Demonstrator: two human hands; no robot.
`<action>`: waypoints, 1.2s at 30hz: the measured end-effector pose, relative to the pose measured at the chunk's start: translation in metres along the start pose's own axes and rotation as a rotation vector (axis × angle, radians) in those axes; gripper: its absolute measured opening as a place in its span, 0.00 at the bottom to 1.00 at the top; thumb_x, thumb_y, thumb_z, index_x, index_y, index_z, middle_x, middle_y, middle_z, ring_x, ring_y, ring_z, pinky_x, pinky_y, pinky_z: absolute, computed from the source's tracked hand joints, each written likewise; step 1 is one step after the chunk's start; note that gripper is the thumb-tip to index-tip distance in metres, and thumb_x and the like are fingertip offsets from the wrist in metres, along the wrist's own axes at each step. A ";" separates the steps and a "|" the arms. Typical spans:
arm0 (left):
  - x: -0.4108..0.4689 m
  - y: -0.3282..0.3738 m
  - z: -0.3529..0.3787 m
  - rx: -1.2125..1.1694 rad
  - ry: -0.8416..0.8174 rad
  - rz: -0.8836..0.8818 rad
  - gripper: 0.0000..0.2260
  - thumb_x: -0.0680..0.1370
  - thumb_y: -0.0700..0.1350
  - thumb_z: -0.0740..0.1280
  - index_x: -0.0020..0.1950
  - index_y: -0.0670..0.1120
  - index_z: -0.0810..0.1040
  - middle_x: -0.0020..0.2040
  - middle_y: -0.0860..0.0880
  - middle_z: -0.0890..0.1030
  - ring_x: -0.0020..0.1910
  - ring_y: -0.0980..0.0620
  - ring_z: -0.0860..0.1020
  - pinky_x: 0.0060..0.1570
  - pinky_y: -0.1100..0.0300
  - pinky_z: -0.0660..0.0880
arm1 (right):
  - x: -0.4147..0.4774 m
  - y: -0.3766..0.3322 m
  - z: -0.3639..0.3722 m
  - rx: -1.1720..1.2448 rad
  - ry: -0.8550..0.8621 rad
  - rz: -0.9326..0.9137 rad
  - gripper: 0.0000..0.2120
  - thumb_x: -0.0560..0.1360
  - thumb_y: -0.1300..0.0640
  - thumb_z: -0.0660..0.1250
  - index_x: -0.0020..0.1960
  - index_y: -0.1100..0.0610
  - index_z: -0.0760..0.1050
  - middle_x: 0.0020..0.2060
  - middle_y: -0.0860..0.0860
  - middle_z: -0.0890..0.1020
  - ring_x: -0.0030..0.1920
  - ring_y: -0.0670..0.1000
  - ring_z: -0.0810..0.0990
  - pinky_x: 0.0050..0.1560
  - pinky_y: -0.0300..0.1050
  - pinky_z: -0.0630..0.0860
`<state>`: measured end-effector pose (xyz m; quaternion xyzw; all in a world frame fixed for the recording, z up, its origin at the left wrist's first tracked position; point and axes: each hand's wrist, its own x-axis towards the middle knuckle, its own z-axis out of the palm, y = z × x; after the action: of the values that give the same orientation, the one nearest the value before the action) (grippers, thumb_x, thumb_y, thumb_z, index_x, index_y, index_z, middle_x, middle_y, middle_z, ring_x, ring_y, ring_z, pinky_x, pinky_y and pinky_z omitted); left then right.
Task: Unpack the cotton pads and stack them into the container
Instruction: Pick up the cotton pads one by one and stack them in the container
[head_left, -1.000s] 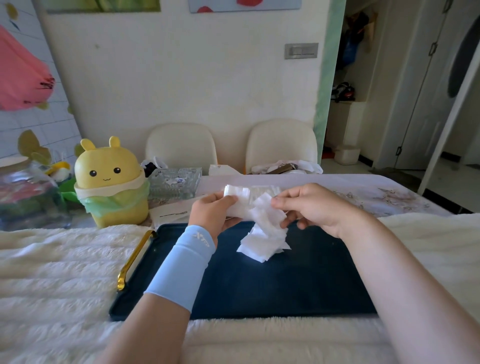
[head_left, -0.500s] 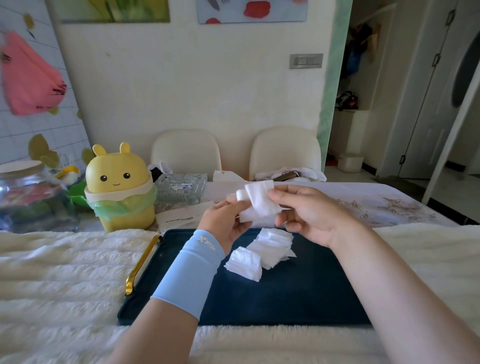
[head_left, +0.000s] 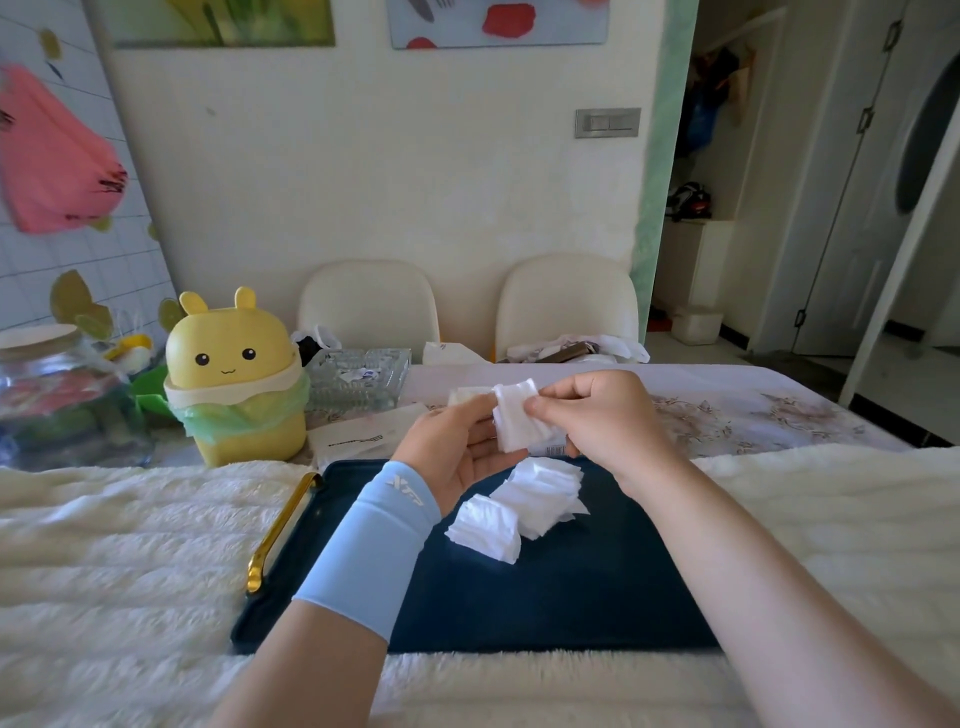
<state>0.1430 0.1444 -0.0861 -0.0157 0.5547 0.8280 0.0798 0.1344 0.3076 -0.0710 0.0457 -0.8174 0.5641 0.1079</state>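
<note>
Lying loose on the dark blue tray (head_left: 571, 597), toward its far middle, are two slumped heaps of cotton pads (head_left: 524, 506). They are white, thin and squarish with soft crumpled edges, and the nearer heap touches the farther one. A small bunch of pads (head_left: 519, 423) is held above the tray's far edge, fanned and slightly bent.

The right hand (head_left: 602, 423) pinches this bunch between thumb and forefinger, its other fingers curled under. The left hand (head_left: 457, 449), palm turned up, grips the bunch from the other side with its thumb on top and fingers half curled. A pale scrap shows past that thumb, too unclear to name.

Both forearms reach in over the tray's near edge and angle toward each other. The left forearm wears a light blue sleeve (head_left: 369, 543).
</note>
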 end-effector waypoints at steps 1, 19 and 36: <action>-0.001 0.001 0.000 0.018 -0.009 0.005 0.16 0.81 0.48 0.65 0.62 0.38 0.79 0.52 0.39 0.85 0.48 0.45 0.85 0.44 0.55 0.83 | 0.001 0.000 0.001 -0.020 0.006 -0.008 0.03 0.71 0.53 0.77 0.42 0.52 0.85 0.34 0.46 0.85 0.28 0.43 0.79 0.35 0.43 0.77; 0.008 -0.002 -0.023 0.186 0.315 0.114 0.04 0.76 0.38 0.72 0.50 0.40 0.82 0.51 0.42 0.85 0.46 0.46 0.85 0.48 0.54 0.83 | -0.009 0.011 0.001 -0.869 -0.588 -0.173 0.24 0.69 0.50 0.78 0.63 0.41 0.79 0.57 0.36 0.78 0.52 0.45 0.78 0.43 0.38 0.73; 0.010 -0.001 -0.029 0.268 0.378 0.145 0.01 0.76 0.39 0.72 0.46 0.43 0.83 0.50 0.43 0.84 0.49 0.45 0.84 0.42 0.57 0.83 | -0.001 0.017 0.000 -0.512 -0.308 -0.221 0.20 0.81 0.49 0.65 0.37 0.62 0.73 0.28 0.51 0.68 0.29 0.50 0.69 0.35 0.44 0.63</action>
<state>0.1318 0.1194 -0.0987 -0.1201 0.6645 0.7328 -0.0836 0.1321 0.3140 -0.0867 0.1904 -0.9296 0.3113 0.0515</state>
